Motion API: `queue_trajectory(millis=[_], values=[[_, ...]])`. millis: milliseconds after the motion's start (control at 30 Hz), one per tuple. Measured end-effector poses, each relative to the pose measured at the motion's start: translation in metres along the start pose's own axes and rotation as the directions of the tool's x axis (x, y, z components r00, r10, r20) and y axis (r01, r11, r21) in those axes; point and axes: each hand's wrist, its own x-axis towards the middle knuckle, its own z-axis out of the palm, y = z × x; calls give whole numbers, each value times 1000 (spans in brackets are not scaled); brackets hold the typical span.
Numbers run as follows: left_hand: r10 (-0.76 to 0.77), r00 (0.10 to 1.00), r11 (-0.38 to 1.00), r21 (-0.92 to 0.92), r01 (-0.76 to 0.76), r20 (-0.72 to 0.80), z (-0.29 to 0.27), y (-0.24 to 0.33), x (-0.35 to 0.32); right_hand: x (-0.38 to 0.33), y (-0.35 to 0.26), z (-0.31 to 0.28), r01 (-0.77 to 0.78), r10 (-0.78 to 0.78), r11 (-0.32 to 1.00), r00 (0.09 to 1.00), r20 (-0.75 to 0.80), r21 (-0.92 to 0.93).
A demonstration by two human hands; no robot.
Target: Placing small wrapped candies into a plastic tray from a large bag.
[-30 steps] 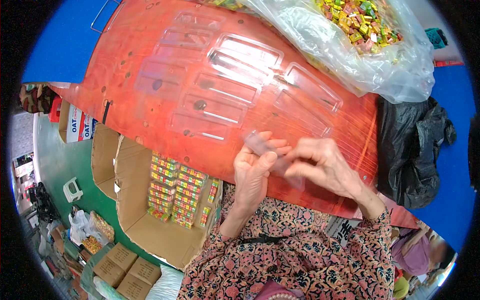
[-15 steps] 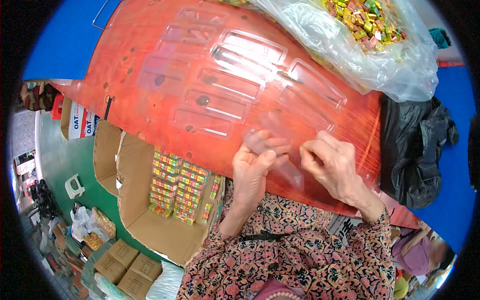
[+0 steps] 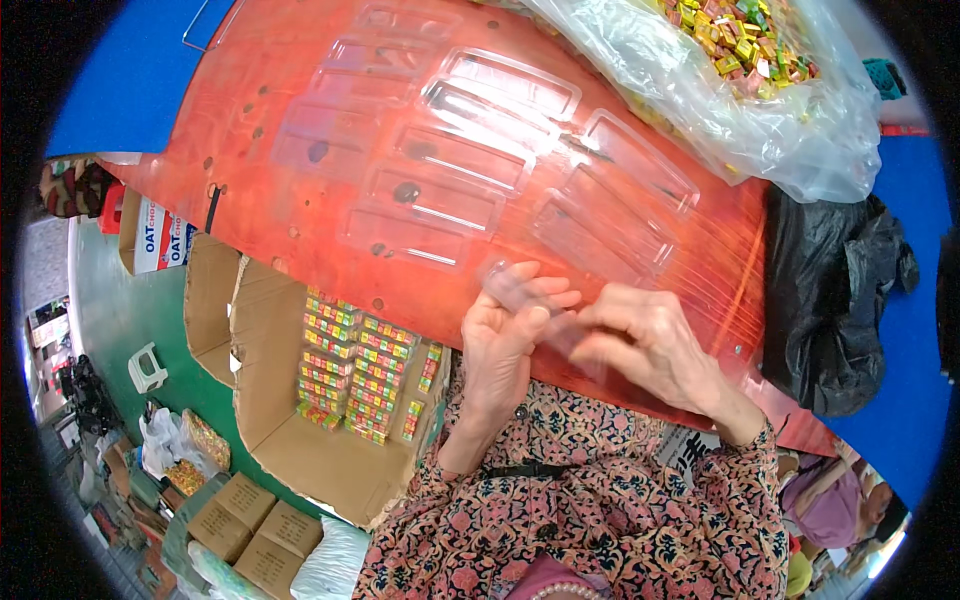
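My left hand [image 3: 505,330], palm up with its fingers curled, holds a see-through plastic piece [image 3: 515,288], apparently one of the thin clear trays; its outline is blurred. Beside it, my right hand [image 3: 655,345] has its thumb and fingers drawn together at the right part of that plastic. Further away, several shallow clear plastic trays [image 3: 435,205] lie in rows on the red table [image 3: 330,235]. One tray [image 3: 605,235] rests just beyond my hands.
A big clear bag [image 3: 790,150] of small wrapped sweets [image 3: 740,45] sits at the far right. Below it lies a black plastic bag [image 3: 825,310]. Left of me, an open carton [image 3: 330,465] holds packs of colourful pieces [image 3: 378,370]. A white stool [image 3: 147,367] stands on the green floor.
My right hand has moved left and its fingers have come to the plastic by my left hand. Another clear tray now shows plainly beyond my hands. My left hand stays nearly in place.
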Motion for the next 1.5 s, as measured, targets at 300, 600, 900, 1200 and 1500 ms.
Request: queue_trajectory(millis=[300,600,900,1200,1500], values=[[-41,998,998,57,39,42,2,1,-2,-2,3,8,-268,160,785,958,236,558],[-20,996,1000,11,19,82,-4,1,-2,0,2,6,-520,284,615,848,449,593],[4,1000,999,49,-3,-18,-8,2,-11,-7,2,17,17,-11,998,997,-82,67],[62,992,990,132,-47,-107,-17,13,-28,-10,14,44,100,-212,859,962,-171,-503],[62,992,992,115,-49,-111,-16,11,-27,-11,1,31,49,-120,926,978,-168,-375]])
